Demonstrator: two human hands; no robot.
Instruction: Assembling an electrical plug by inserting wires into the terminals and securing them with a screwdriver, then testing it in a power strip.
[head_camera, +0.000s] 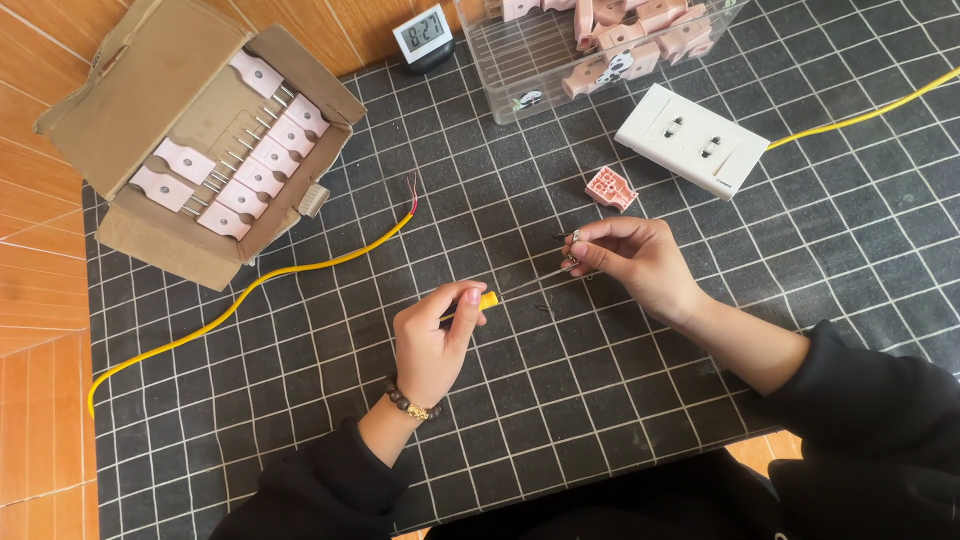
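Note:
My left hand (432, 338) grips a yellow-handled screwdriver (487, 300) whose thin shaft points right toward my right hand (630, 262). That hand pinches a small metal part (574, 250) at its fingertips, right at the screwdriver's tip. A small pink plastic plug piece (610, 188) lies on the mat just above my right hand. A couple of tiny dark screws (541, 308) rest on the mat between my hands.
A black gridded mat (560, 400) covers the table. A cardboard box (150, 90) of pink plugs sits at upper left. A clear bin (540, 70) of pink parts, a white socket (692, 140), a small clock (423, 38) and a yellow wire (300, 265) lie around.

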